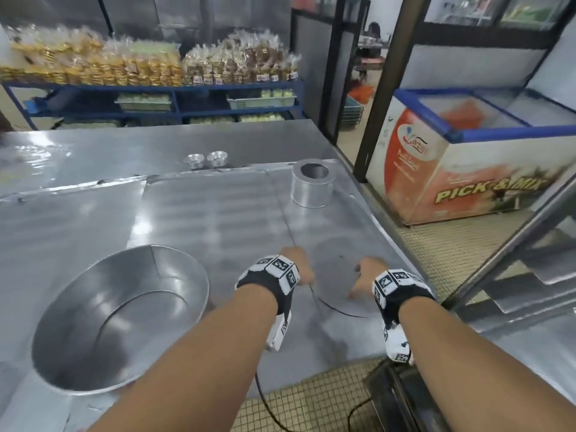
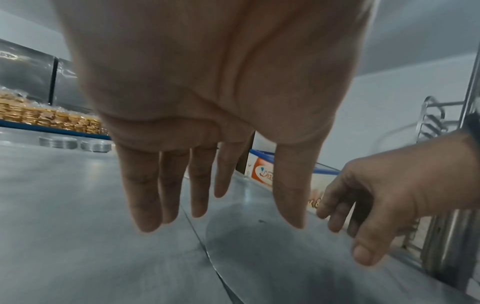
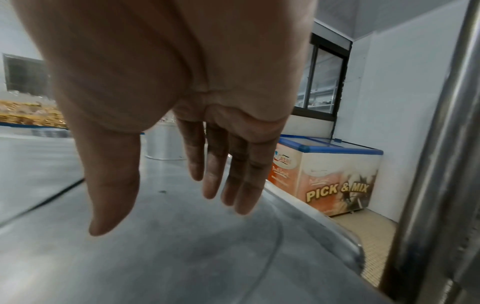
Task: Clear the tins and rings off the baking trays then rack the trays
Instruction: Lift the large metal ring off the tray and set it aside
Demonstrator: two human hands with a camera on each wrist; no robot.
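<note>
Both yr hands, L point(image 1: 297, 263) & R point(image 1: 366, 275), hovered w/ fingers point(image 2: 200, 185) wide, empty, over the baking tray point(image 1: 218, 219) near the tabletop's right edge.

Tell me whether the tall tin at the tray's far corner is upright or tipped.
Upright: the tall tin stands on its base on the tray, round opening facing up.

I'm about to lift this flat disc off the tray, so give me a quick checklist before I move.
1. Hands free: ok. Left hand and right hand are open and hold nothing.
2. Hands over the flat disc: ok. Contact: cannot tell.
3. Tray cleared: not ok. The tall ring stands at its far right corner.
4. Small tin stacks off the tray: ok, beyond its far edge.
5. Wide round tin off a tray: cannot tell.
6. Rack has free slots: cannot tell.
</note>
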